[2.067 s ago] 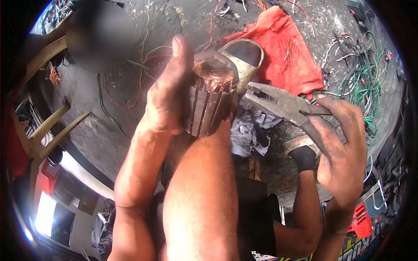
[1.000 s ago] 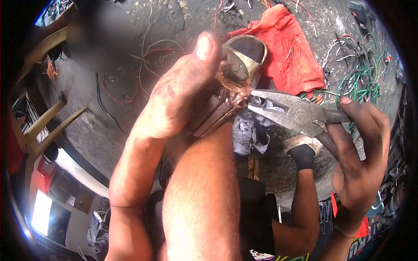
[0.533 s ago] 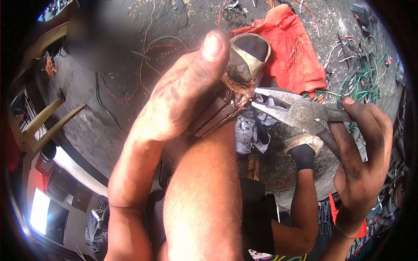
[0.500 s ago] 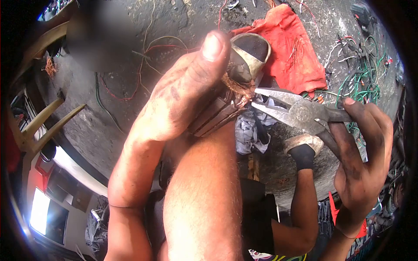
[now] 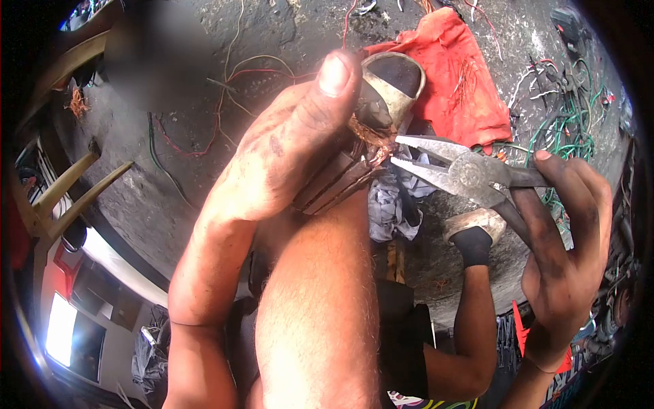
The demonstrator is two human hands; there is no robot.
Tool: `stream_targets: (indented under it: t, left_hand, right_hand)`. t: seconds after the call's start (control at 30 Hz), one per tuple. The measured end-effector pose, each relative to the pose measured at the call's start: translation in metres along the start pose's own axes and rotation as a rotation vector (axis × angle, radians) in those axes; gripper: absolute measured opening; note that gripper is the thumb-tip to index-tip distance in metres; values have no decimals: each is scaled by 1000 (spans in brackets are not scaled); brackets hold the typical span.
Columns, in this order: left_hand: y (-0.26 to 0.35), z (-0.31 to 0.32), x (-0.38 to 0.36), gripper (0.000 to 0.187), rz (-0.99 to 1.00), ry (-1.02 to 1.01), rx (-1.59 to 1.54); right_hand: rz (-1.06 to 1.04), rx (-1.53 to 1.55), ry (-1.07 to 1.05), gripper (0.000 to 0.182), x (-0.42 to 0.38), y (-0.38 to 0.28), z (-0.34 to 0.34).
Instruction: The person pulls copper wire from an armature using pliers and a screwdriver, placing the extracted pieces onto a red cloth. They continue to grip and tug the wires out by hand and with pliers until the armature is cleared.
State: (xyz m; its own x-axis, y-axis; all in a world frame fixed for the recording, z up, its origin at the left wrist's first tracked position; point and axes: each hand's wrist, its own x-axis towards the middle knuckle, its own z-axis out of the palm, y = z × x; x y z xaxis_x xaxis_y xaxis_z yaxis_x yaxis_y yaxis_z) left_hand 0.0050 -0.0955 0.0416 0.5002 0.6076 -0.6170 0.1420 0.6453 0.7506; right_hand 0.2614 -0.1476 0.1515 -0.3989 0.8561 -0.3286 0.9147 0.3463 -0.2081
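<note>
In the head view my left hand [image 5: 283, 150] is wrapped round a dark, slotted motor armature [image 5: 334, 180], thumb up. A bundle of copper windings [image 5: 373, 136] sticks out at its right end, with frayed strands. My right hand [image 5: 562, 232] grips the handles of a pair of pliers [image 5: 470, 178]. Their jaws are parted and point left, with the tips right at the copper strands; whether they touch cannot be told. The lower part of the armature lies against my bare leg, and my palm hides its left side.
Below are a red cloth [image 5: 453, 82] with copper strands on it, a grey-white rag [image 5: 392, 211] and my shoes [image 5: 398, 85]. Green and white wires [image 5: 562, 140] lie tangled at the right. Thin loose wires cross the dark floor [image 5: 197, 129] at the left.
The pliers have shifted very slightly left, their tips a touch closer to the copper windings. My left hand and the armature stay almost still.
</note>
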Motion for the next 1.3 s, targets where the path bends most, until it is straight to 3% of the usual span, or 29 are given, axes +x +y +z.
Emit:
stream_targets:
  t: [0.1, 0.2, 0.33, 0.4, 0.43, 0.7, 0.87, 1.23, 1.3]
  left_hand:
    - [-5, -4, 4, 98, -9, -82, -35]
    - [-4, 7, 3, 105, -51, -23, -200]
    - [1, 3, 1, 96, 11, -115, -264]
    - [12, 7, -3, 83, -1, -28, -70]
    - [9, -5, -2, 81, -73, -79, -55]
    - [0, -2, -8, 77, 40, -54, 30]
    - [-4, -2, -6, 68, 240, 1, 340]
    - [-11, -2, 5, 64, 257, 157, 639]
    - [-10, -2, 5, 63, 254, 175, 653]
  right_hand:
    - [2, -2, 2, 39, 1, 0, 0]
    - [8, -9, -21, 37, 1, 1, -1]
    - [-1, -30, -27, 37, 3, 4, 0]
    - [-1, -29, -37, 37, 3, 10, 6]
    - [0, -28, -38, 37, 4, 11, 7]
    - [-42, 32, -38, 40, 2, 17, 14]
    - [-33, 38, -63, 43, 0, 19, 18]
    - [19, 104, -59, 45, -7, 26, 38]
    - [43, 227, -50, 46, -7, 26, 40]
